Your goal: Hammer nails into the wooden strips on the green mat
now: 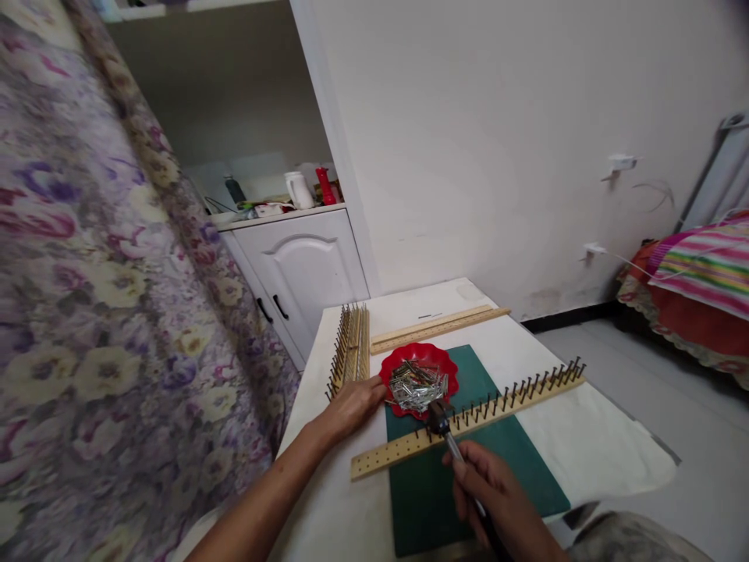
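Wooden strip [403,446] lies across the green mat [421,499] on the counter [585,445], dark nails [515,393] standing from its right end past the middle, its left-end holes still bare. The right hand [488,484] has its fingers clamped on a hammer [454,447]; the left hand [356,406] meets the rim of the red bowl [418,350], whether gripping it I cannot tell. No brand or writing is legible.

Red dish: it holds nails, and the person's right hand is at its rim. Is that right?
Not quite. The head view shows the left hand at the rim; the right hand holds a hammer. The red dish does hold nails.
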The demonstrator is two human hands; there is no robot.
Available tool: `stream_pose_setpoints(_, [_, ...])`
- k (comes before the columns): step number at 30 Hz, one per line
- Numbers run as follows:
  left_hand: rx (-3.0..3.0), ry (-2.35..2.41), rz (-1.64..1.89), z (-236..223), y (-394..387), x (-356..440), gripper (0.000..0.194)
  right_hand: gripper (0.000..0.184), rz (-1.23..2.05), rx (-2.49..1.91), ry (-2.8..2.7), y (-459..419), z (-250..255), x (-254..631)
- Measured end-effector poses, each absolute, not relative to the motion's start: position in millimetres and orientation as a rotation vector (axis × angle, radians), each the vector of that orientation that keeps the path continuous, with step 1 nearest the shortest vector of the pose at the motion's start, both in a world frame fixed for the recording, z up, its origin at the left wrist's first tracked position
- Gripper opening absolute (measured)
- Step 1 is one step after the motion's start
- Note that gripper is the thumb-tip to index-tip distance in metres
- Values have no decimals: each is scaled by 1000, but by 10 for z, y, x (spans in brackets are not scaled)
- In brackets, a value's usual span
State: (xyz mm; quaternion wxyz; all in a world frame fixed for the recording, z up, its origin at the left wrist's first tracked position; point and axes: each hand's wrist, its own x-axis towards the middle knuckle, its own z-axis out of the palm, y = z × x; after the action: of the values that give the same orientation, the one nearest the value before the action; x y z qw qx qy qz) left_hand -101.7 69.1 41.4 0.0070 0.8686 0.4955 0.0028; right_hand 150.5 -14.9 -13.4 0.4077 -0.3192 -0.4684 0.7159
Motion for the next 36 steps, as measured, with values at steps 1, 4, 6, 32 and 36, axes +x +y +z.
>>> stream_pose_setpoints(1, [2737,1565,9,410,636,-1029,18,29,1807,-806,-1174,-151,-130,1505])
stream_pose_setpoints(4, [2729,1663,65,383,517,-1058,14,30,1821,-801,-1145,-157,-112,1501])
stream_pose_setpoints(6, [2649,1732,165,351,464,-1059,11,31,1820,-804,-1129,-161,-103,1499])
stream_pose_setpoints(32, [2182,1807,754,-165,-158,-373,17,37,1750,-883,-1157,-174,-14,1616])
stream_pose_setpoints(36, [2210,1823,700,-152,-135,-356,16,34,1750,-869,-1158,-185,-5,1619])
